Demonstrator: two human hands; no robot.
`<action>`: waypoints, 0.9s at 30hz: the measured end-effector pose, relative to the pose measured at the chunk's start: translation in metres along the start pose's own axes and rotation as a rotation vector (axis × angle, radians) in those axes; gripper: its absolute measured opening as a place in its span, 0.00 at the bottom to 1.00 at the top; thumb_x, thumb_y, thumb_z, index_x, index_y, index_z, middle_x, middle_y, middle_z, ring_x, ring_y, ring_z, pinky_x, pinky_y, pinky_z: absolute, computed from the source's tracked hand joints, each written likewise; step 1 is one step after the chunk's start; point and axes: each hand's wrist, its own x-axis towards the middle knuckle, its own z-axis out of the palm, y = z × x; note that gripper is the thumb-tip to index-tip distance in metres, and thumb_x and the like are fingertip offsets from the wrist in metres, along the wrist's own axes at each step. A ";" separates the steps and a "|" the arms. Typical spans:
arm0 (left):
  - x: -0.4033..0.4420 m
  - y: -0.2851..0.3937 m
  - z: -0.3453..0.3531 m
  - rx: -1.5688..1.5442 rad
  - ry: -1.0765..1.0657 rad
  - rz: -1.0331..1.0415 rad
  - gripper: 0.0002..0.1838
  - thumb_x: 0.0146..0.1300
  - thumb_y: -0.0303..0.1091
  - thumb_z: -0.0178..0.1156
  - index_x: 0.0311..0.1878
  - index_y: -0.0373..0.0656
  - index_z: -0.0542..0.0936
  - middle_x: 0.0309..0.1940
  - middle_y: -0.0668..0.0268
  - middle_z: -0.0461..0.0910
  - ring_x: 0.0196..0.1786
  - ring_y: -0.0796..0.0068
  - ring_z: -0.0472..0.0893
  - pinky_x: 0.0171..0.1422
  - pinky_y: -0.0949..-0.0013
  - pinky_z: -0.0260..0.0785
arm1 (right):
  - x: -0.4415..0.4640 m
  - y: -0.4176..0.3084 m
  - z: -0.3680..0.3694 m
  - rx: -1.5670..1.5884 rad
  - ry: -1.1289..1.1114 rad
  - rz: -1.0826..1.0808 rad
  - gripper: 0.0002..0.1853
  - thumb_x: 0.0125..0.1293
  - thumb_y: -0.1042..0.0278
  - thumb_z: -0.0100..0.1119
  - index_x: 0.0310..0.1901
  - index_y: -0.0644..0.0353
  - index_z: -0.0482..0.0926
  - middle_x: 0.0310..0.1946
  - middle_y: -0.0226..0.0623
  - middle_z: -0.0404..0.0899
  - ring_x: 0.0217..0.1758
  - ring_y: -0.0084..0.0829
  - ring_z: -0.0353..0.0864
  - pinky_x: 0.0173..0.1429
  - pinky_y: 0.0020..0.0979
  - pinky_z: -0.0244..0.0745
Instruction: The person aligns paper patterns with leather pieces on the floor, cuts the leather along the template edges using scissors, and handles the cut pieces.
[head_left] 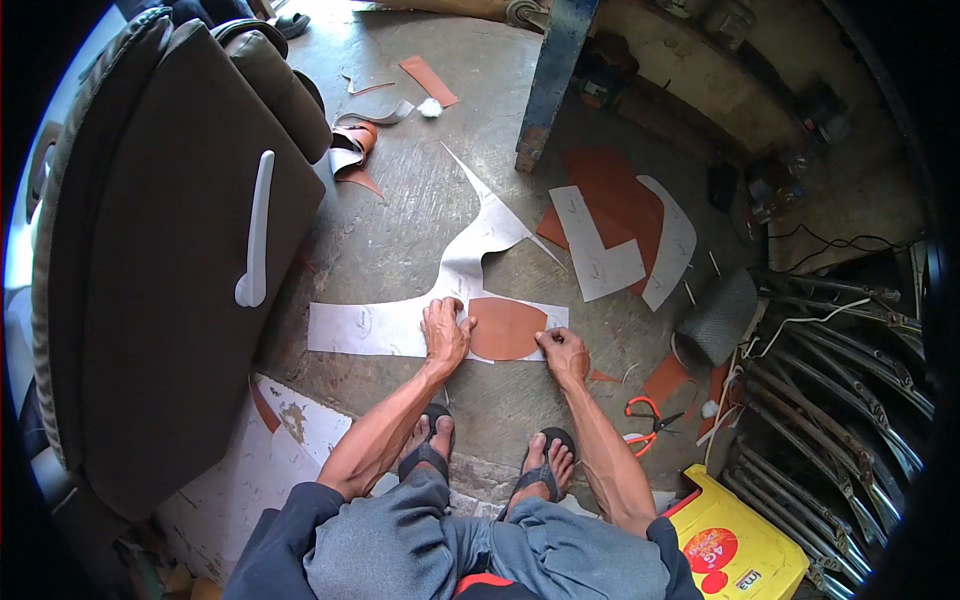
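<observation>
Touching flat, curve-edged brown piece (507, 329)

Bright light glaring off the floor (390, 220) up top, shade at upper right, fisheye edges curving into black!

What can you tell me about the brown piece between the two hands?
The brown piece looks thin, plain and matte, like vinyl or leather, with curved edges. It lies flat over white material spread on the floor. The left hand is at its left edge, and the right hand at its right edge.
</observation>
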 end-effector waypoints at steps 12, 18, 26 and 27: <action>0.000 -0.002 0.003 -0.008 0.013 -0.008 0.19 0.51 0.35 0.75 0.45 0.44 0.78 0.41 0.60 0.76 0.49 0.56 0.74 0.54 0.53 0.66 | 0.005 0.002 0.003 -0.010 0.001 0.032 0.20 0.58 0.45 0.69 0.41 0.54 0.88 0.35 0.35 0.89 0.40 0.35 0.87 0.47 0.36 0.76; 0.001 -0.003 0.004 -0.009 0.016 -0.006 0.19 0.52 0.34 0.75 0.45 0.44 0.78 0.41 0.60 0.76 0.48 0.56 0.74 0.53 0.52 0.66 | 0.007 0.005 0.003 0.011 -0.021 0.047 0.20 0.58 0.46 0.69 0.40 0.54 0.88 0.33 0.34 0.88 0.38 0.35 0.86 0.46 0.36 0.76; 0.000 -0.002 0.002 0.000 0.026 0.018 0.18 0.54 0.36 0.73 0.45 0.44 0.78 0.41 0.59 0.76 0.48 0.55 0.74 0.54 0.52 0.66 | 0.004 0.004 0.001 -0.044 0.026 -0.030 0.22 0.59 0.44 0.68 0.40 0.56 0.88 0.35 0.40 0.88 0.39 0.41 0.87 0.47 0.39 0.76; -0.001 -0.001 0.001 0.002 0.027 0.033 0.17 0.55 0.36 0.73 0.45 0.43 0.78 0.41 0.59 0.76 0.48 0.55 0.74 0.54 0.52 0.66 | 0.003 0.007 -0.001 -0.090 0.006 -0.005 0.24 0.59 0.41 0.67 0.40 0.57 0.87 0.36 0.43 0.88 0.42 0.45 0.86 0.48 0.42 0.77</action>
